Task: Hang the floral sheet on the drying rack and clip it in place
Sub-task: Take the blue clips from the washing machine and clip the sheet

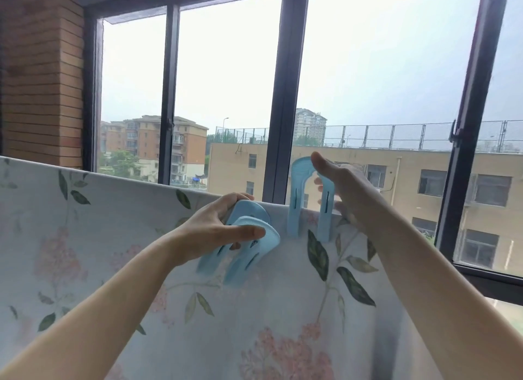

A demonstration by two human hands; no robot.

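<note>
The floral sheet [119,238], pale with pink flowers and green leaves, hangs over the drying rack, whose bar is hidden under the sheet's top edge. My left hand [215,229] grips two large light-blue clips [246,246] stacked together, held against the sheet just below its top edge. A third blue clip [310,201] straddles the top edge to the right, its two legs down over the fabric. My right hand [339,181] is around this clip, thumb on its arched top, fingers behind it.
Dark-framed windows [280,96] stand close behind the sheet, with buildings outside. A brick wall [42,76] rises at the left. A window handle [455,134] sticks out on the right frame.
</note>
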